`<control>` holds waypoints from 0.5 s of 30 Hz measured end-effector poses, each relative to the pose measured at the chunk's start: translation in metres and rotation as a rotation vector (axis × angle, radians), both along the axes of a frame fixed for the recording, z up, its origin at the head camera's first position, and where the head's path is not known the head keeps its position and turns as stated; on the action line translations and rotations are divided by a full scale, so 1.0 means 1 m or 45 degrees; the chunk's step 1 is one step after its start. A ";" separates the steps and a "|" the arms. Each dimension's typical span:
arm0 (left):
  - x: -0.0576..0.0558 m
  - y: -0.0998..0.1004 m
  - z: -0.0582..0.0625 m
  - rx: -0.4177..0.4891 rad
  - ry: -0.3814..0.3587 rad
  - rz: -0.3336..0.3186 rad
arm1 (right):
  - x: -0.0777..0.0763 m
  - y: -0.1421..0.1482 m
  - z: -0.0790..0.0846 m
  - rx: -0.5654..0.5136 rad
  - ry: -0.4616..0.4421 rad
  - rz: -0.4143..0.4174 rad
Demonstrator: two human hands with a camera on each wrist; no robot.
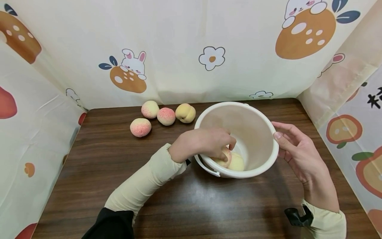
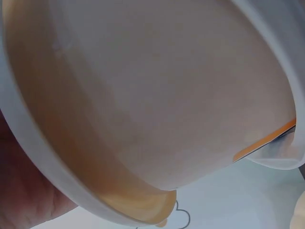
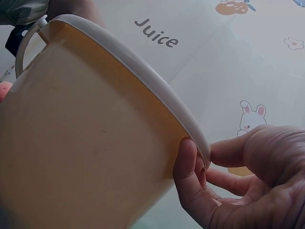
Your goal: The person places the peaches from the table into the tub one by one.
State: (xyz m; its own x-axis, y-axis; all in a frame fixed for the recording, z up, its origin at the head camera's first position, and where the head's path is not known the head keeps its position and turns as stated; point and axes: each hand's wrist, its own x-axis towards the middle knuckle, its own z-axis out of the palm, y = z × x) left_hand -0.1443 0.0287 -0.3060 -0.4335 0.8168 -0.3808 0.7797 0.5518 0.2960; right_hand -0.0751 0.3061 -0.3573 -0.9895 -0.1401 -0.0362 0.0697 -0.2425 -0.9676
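Observation:
A white plastic bucket [image 1: 253, 132] stands on the table, its mouth facing up in the head view. My left hand [image 1: 206, 142] reaches over the near left rim into it, fingers curled round a pink-and-yellow peach [image 1: 227, 157]. Right beside that lies a pale yellow peach [image 1: 237, 162], inside the bucket. With thumb and fingers, my right hand [image 1: 301, 156] pinches the bucket's right rim; the right wrist view shows this grip on the rim [image 3: 199, 138] up close. In the left wrist view, the bucket wall [image 2: 157, 90] fills most of the picture and the peaches are out of sight.
Left of the bucket, several peaches sit on the dark wooden table [image 1: 119, 166]: a yellow one [image 1: 185, 113], a pink one [image 1: 166, 116] and two more blushed ones [image 1: 140, 127]. The bucket's handle [image 1: 207, 167] hangs at its near left. Printed cloth [image 1: 179, 39] walls in the table.

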 end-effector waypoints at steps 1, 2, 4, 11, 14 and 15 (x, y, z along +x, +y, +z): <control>0.000 0.000 0.000 0.004 0.001 0.004 | 0.000 0.000 0.000 -0.001 0.000 0.001; 0.000 0.000 0.000 0.008 -0.001 0.011 | 0.000 0.000 -0.001 -0.014 0.002 0.008; 0.000 0.000 0.000 0.018 -0.004 0.022 | 0.000 0.001 -0.001 -0.029 0.003 0.015; 0.000 -0.002 0.001 0.045 -0.008 0.035 | 0.000 0.001 -0.001 -0.023 -0.005 0.012; -0.002 -0.003 0.002 0.064 -0.014 0.038 | 0.000 0.000 -0.001 -0.027 -0.004 0.014; -0.002 -0.004 0.002 0.074 -0.018 0.042 | 0.000 0.000 0.000 -0.030 -0.003 0.016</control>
State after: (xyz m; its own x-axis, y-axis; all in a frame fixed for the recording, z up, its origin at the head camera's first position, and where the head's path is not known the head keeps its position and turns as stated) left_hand -0.1463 0.0250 -0.3038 -0.4554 0.8230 -0.3394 0.7569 0.5586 0.3391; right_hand -0.0751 0.3065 -0.3577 -0.9876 -0.1530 -0.0355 0.0755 -0.2642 -0.9615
